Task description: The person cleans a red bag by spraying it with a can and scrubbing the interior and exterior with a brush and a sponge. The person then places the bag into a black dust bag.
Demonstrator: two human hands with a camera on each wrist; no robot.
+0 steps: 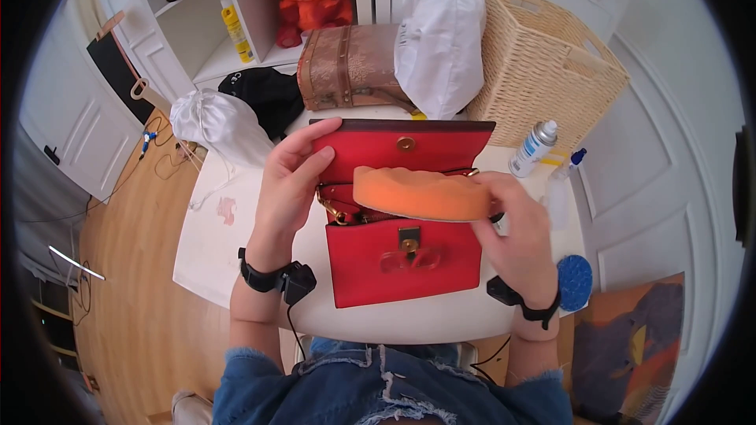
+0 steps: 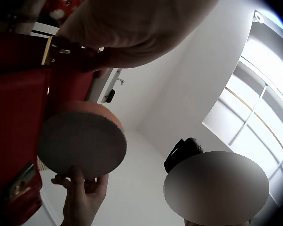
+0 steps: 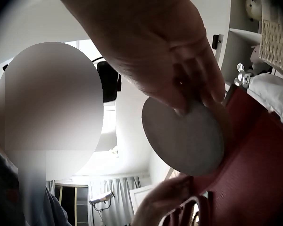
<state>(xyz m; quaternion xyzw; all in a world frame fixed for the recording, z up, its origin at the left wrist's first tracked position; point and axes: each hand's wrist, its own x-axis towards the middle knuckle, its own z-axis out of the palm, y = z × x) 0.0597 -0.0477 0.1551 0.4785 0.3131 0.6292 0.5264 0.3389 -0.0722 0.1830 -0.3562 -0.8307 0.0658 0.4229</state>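
A red handbag (image 1: 405, 264) lies on the white table with its flap (image 1: 370, 145) raised toward the back, showing a gold snap and a metal clasp. My left hand (image 1: 287, 177) grips the flap's left edge between thumb and fingers. Over the bag's opening, my right hand (image 1: 516, 228) pinches a round orange sponge (image 1: 421, 193) by its right end. In the left wrist view the sponge's flat grey face (image 2: 82, 143) shows, with the right thumb against it. A gold chain clip (image 1: 335, 211) sits at the bag's left side. The bag's inside is mostly hidden by the sponge.
Right of the bag are a spray can (image 1: 535, 148), a clear bottle with a blue cap (image 1: 557, 197) and a blue scrubber (image 1: 575, 283). Behind stand a brown chest (image 1: 346, 67), a wicker basket (image 1: 535, 63), white cloth bags (image 1: 441, 39) and a black cloth (image 1: 264, 98).
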